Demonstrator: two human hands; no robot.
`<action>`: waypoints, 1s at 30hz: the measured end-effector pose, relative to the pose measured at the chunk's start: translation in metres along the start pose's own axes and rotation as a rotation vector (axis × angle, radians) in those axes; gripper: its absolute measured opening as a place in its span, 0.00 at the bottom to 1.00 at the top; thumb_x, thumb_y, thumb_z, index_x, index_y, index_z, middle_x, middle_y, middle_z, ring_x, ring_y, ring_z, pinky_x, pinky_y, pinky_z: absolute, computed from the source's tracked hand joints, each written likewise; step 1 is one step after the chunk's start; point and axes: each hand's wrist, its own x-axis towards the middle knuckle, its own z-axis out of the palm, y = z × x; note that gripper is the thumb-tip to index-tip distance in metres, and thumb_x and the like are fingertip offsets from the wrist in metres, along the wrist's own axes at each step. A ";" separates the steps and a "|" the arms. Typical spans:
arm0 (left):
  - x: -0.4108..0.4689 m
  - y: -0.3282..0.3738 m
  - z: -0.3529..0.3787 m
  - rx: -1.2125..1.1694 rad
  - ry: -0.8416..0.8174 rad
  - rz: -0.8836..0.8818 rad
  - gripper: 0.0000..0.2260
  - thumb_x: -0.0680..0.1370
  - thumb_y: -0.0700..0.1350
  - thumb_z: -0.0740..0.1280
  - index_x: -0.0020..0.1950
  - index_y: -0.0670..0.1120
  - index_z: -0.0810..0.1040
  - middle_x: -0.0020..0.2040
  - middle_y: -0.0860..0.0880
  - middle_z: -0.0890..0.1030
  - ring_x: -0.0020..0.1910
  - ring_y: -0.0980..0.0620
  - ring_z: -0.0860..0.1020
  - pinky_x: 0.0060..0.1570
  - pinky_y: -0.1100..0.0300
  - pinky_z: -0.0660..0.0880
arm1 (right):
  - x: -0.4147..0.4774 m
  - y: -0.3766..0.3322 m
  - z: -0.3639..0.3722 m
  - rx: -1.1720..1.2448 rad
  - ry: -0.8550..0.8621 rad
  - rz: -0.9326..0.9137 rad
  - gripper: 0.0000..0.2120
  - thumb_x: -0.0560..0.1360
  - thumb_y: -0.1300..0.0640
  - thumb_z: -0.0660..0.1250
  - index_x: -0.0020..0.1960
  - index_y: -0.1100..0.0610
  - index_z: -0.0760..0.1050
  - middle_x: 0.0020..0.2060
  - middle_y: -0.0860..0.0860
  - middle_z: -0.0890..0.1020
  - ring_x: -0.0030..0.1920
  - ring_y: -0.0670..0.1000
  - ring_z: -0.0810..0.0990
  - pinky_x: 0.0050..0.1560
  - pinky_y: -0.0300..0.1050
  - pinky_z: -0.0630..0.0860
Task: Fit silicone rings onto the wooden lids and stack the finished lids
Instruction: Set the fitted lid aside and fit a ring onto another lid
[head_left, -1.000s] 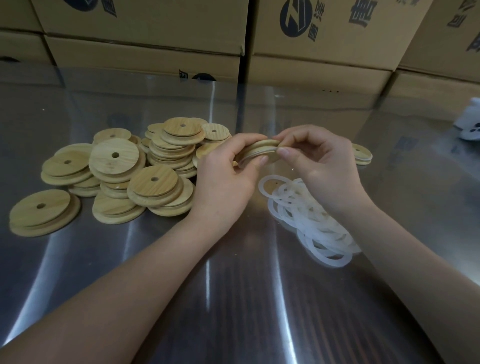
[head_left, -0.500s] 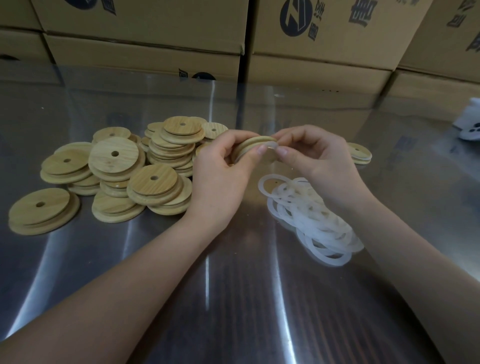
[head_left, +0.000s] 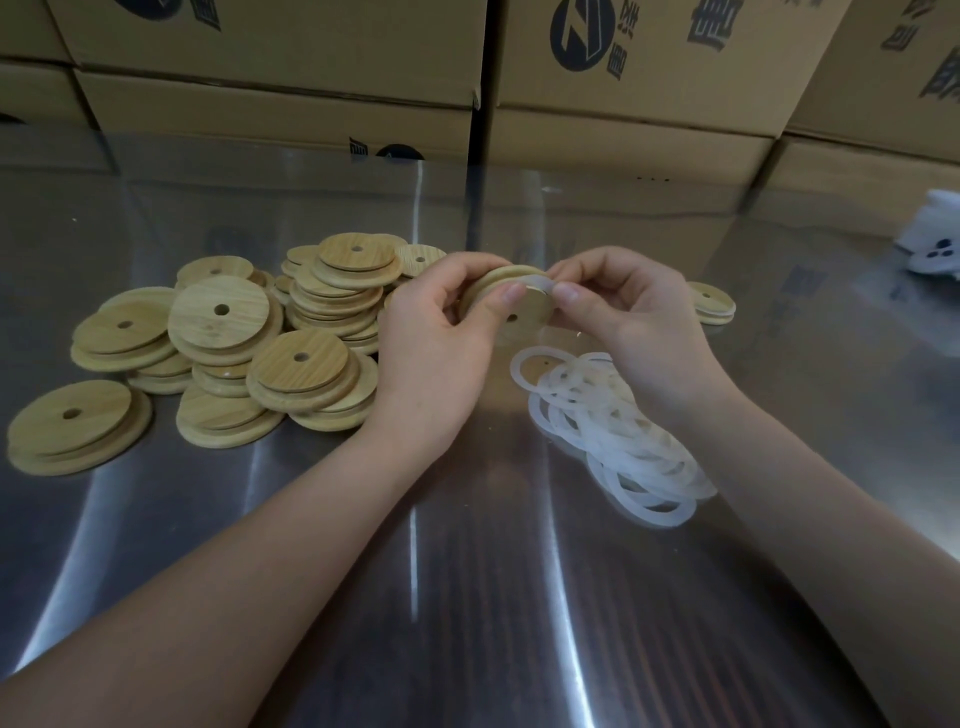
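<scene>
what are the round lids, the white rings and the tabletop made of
Lids: wood, likely bamboo, matte, visible grain lines.
Rings: seemingly silicone, thin, translucent milky white, table showing through.
Tabletop: metal, probably stainless steel, brushed, with streaky reflections.

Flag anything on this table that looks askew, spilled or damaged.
Nothing looks damaged. The wooden lids on the left lie in a tumbled heap, several tilted and overlapping, and the silicone rings sprawl in a loose trail below the right hand.
</scene>
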 end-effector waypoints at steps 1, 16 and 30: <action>0.000 0.001 0.000 0.007 0.001 -0.001 0.05 0.77 0.41 0.71 0.50 0.50 0.81 0.43 0.57 0.82 0.47 0.56 0.81 0.51 0.50 0.79 | 0.000 0.000 0.000 -0.002 0.004 -0.003 0.09 0.76 0.68 0.67 0.42 0.56 0.79 0.40 0.48 0.84 0.44 0.47 0.82 0.47 0.38 0.78; -0.002 0.001 0.000 -0.023 -0.008 -0.061 0.05 0.78 0.41 0.69 0.52 0.46 0.82 0.45 0.51 0.83 0.48 0.51 0.82 0.50 0.42 0.80 | -0.001 -0.002 0.001 -0.034 0.029 -0.017 0.10 0.75 0.67 0.68 0.40 0.54 0.80 0.36 0.48 0.83 0.38 0.44 0.81 0.43 0.36 0.77; -0.003 -0.006 0.000 -0.120 0.001 -0.128 0.04 0.78 0.42 0.69 0.52 0.45 0.83 0.46 0.47 0.85 0.48 0.48 0.84 0.46 0.43 0.82 | 0.001 0.000 -0.001 0.047 -0.010 0.071 0.06 0.74 0.65 0.69 0.40 0.58 0.81 0.37 0.52 0.84 0.40 0.50 0.83 0.46 0.46 0.81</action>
